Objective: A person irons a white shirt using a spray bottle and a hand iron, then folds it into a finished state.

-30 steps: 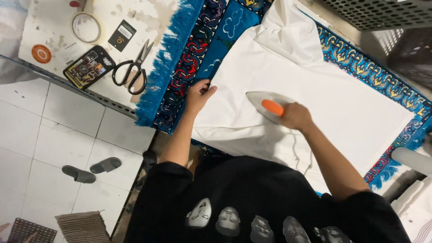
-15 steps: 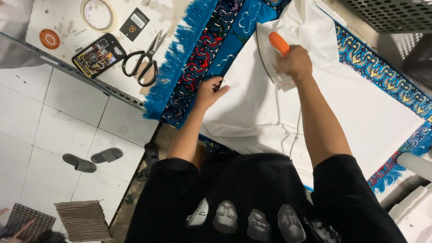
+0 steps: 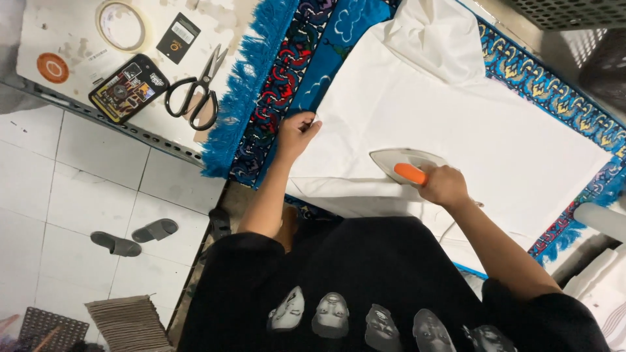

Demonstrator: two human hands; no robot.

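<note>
Head view: right hand (image 3: 445, 186) closed around orange handle of iron (image 3: 407, 165), resting on near part of white cloth (image 3: 456, 124), long axis left-right, tip pointing left. Left hand (image 3: 297, 133) pressing cloth's left edge, fingers curled, beside blue fringed rug (image 3: 274, 78).

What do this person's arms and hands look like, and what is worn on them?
Both arms are bare from above the elbow down. The left hand and right hand wear no gloves; no rings, watch or bands are visible. Short black sleeves belong to a black shirt printed with a row of grey faces.
</note>
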